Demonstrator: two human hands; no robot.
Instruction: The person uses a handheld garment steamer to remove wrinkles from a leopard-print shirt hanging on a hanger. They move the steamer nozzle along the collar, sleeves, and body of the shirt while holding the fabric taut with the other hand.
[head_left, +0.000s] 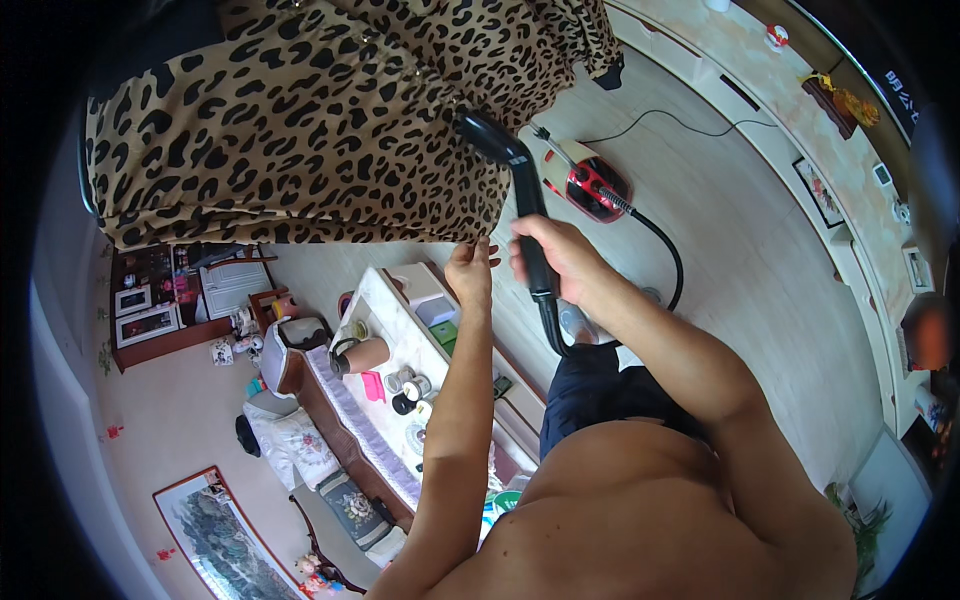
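A leopard-print garment (300, 142), tan with black spots, hangs across the upper left of the view. The thumb and fingers of my left hand (471, 276) pinch its lower edge near the corner. In my right hand (553, 259) is the black handle of a garment steamer (529, 195). The steamer's head (487, 139) lies against or just in front of the fabric by the row of fastenings; actual contact is hard to tell. From the handle's lower end a black hose (679, 259) loops round to a red and white steamer base (596, 184) on the floor.
A power cord (675, 114) trails over the pale floor (750, 300) towards a long white cabinet (814, 217) on the right. To my left stands a marble-topped coffee table (375, 315) bearing a brown jug (364, 356) and jars. Behind it is a sofa (330, 405) with cushions.
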